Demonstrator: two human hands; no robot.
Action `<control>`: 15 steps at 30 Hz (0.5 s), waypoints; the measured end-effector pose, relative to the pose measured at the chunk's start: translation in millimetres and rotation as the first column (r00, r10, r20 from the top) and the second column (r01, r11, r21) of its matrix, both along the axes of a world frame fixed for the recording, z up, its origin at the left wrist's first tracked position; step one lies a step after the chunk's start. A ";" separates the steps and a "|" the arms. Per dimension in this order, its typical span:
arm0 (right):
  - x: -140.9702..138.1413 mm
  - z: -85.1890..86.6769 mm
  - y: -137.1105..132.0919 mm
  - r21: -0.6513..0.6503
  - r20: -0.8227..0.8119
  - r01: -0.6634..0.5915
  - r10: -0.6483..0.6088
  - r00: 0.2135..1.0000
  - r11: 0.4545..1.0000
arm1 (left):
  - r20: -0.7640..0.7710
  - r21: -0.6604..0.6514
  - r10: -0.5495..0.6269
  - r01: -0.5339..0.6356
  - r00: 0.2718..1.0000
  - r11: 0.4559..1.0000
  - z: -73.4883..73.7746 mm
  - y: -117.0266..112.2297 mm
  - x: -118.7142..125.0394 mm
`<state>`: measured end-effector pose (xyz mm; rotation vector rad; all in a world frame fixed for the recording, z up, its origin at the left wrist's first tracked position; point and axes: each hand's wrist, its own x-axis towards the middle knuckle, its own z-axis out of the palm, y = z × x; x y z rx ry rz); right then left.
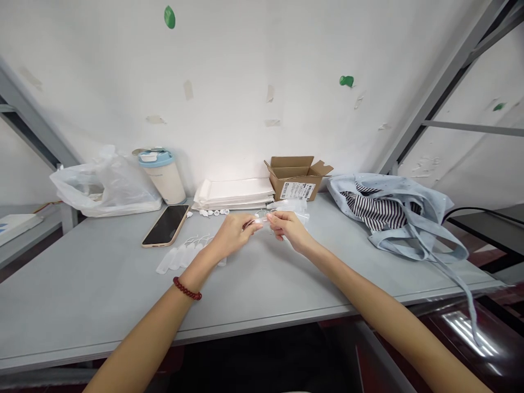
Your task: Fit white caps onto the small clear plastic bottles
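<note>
Over the middle of the desk, my left hand (235, 232) pinches a small white plastic piece (258, 220), cap-like in look. My right hand (289, 228) is closed at the other end of the same piece, fingertips almost meeting the left ones. Its exact kind is too small to tell. A row of small white caps (215, 212) lies just beyond my left hand. Several translucent plastic bottles (179, 257) with thin curved tips lie side by side, partly behind my left wrist. More clear plastic pieces (291, 206) rest beyond my right hand.
A phone (166, 225), a cup with a blue lid (161, 174) and a white plastic bag (107, 183) stand at the left. White flat packets (235, 192) and an open cardboard box (298, 178) line the wall. A light blue cloth bag (393, 210) lies at the right.
</note>
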<state>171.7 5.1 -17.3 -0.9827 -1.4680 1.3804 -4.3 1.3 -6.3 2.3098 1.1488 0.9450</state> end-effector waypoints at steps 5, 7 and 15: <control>-2.4 0.4 -2.1 0.130 0.008 0.039 -0.041 0.999 0.991 | 0.112 -0.182 -0.025 0.045 0.993 0.982 2.0 2.0 -4.7; -2.7 -0.3 -2.8 0.206 0.069 0.064 -0.080 0.994 0.976 | 0.131 -0.240 -0.031 0.062 0.991 0.969 2.7 2.3 -6.7; -1.1 -4.2 -2.9 0.236 0.130 0.051 -0.083 0.988 0.970 | 0.166 -0.247 -0.016 0.058 0.986 0.967 2.4 -0.6 -4.8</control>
